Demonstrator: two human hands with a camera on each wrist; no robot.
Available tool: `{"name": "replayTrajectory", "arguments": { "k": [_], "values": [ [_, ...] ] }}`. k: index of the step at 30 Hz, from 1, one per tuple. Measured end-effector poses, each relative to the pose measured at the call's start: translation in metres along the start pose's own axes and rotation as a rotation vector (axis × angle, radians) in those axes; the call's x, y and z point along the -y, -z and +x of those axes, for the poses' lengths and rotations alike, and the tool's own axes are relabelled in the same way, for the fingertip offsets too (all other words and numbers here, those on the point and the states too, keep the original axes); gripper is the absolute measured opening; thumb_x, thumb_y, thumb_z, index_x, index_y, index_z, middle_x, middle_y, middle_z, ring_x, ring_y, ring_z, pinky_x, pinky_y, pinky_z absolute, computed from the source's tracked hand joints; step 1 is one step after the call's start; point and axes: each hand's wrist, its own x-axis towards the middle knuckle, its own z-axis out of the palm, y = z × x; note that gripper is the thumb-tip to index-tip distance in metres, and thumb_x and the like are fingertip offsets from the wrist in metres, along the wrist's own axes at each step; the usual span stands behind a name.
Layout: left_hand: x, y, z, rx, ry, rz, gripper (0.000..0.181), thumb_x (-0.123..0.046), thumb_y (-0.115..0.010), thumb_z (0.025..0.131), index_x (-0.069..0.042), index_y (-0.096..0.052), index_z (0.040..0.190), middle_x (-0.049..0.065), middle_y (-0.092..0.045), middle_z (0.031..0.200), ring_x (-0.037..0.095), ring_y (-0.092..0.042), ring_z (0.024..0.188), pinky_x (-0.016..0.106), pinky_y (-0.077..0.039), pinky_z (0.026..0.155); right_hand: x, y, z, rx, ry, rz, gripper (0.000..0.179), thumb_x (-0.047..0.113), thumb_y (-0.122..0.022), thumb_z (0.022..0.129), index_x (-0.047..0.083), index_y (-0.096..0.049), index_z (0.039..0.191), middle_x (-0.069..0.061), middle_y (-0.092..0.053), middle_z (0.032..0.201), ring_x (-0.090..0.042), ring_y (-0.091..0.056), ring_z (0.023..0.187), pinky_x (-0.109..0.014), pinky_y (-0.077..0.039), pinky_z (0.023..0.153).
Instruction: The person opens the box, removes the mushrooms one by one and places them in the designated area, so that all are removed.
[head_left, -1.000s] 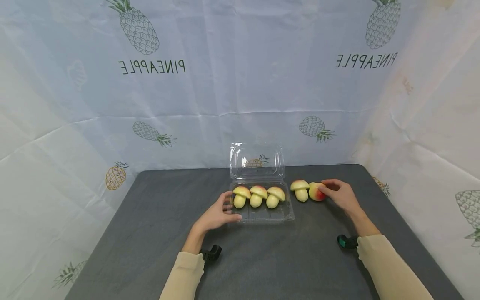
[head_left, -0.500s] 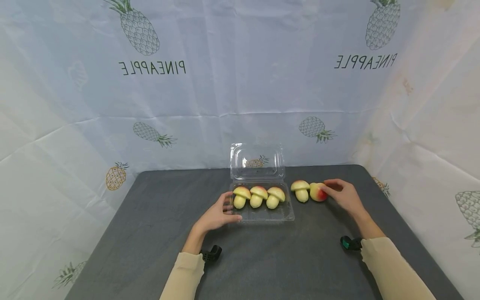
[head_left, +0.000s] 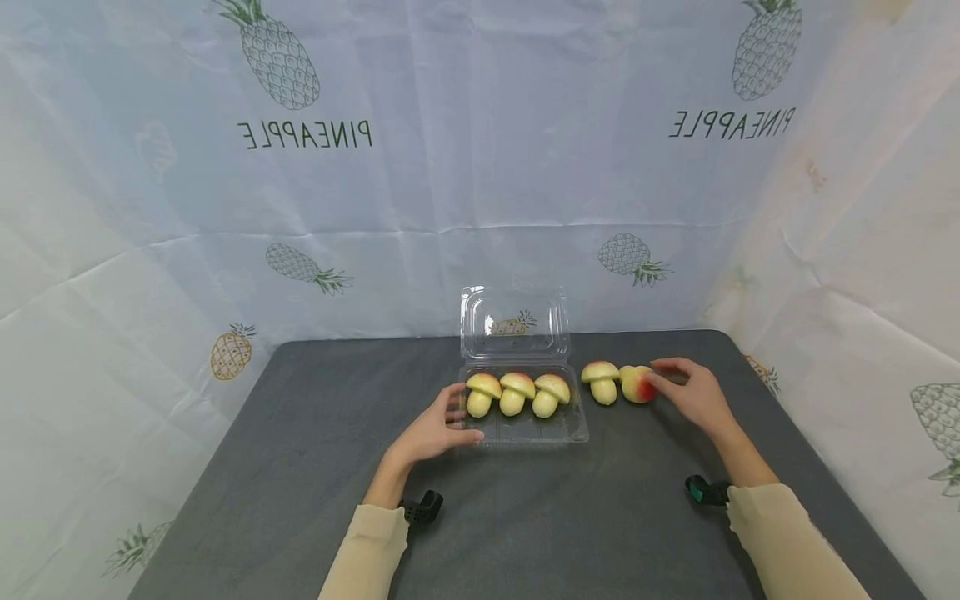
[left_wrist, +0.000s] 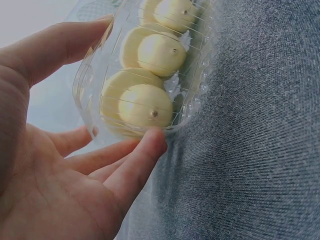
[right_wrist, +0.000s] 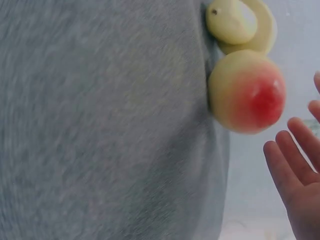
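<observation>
My left hand (head_left: 433,427) holds the left end of a clear plastic clamshell box (head_left: 525,429), thumb at the front rim and fingers along the side. Inside stand three yellow toy mushrooms (head_left: 517,393) in a row, their caps tinged red; the left wrist view shows the stem end of the nearest mushroom (left_wrist: 145,106) through the plastic wall. Right of the box another toy mushroom (head_left: 602,382) lies on the table. Touching it is one more mushroom (right_wrist: 248,92), red cap toward my right hand (head_left: 690,392), whose fingers (right_wrist: 281,170) are spread beside it with a gap.
The box's lid (head_left: 514,325) stands open against the back curtain (head_left: 420,192) printed with pineapples. A dark grey table (head_left: 555,517) lies beneath everything. Black wrist devices sit at both wrists, the left device (head_left: 423,507) just below my hand.
My right hand has drawn slightly right, letting go of the rightmost mushroom, which has shifted a little to the right. My left hand and the box stay as they were.
</observation>
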Motion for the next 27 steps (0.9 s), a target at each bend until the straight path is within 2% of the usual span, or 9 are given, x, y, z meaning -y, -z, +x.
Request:
{"name": "replayTrajectory", "arguments": {
  "k": [10, 18, 27],
  "values": [
    [-0.001, -0.001, 0.0, -0.001, 0.01, 0.006, 0.095, -0.024, -0.08, 0.09, -0.013, -0.02, 0.162, 0.024, -0.028, 0.159, 0.044, -0.045, 0.137, 0.056, -0.048, 0.104, 0.026, -0.006, -0.006, -0.013, 0.048, 0.013, 0.054, 0.041, -0.064, 0.101, 0.001, -0.06, 0.137, -0.024, -0.054, 0.138, -0.049, -0.055, 0.124, -0.06, -0.052, 0.095],
    [-0.002, 0.0, 0.0, -0.002, 0.01, 0.0, 0.094, -0.024, -0.08, 0.09, -0.014, -0.02, 0.162, 0.023, -0.028, 0.16, 0.044, -0.045, 0.137, 0.056, -0.047, 0.105, 0.051, -0.007, -0.01, -0.008, 0.135, 0.051, 0.043, 0.033, -0.066, 0.102, 0.003, -0.062, 0.133, -0.022, -0.058, 0.135, -0.047, -0.056, 0.124, -0.06, -0.052, 0.095],
    [-0.003, -0.001, 0.0, -0.003, 0.005, 0.005, 0.094, -0.023, -0.08, 0.09, -0.014, -0.02, 0.162, 0.024, -0.028, 0.159, 0.045, -0.045, 0.137, 0.056, -0.048, 0.104, 0.07, -0.015, -0.013, 0.009, 0.175, 0.051, 0.041, 0.028, -0.067, 0.101, 0.002, -0.063, 0.133, -0.021, -0.059, 0.133, -0.046, -0.057, 0.122, -0.059, -0.053, 0.094]
  ]
}}
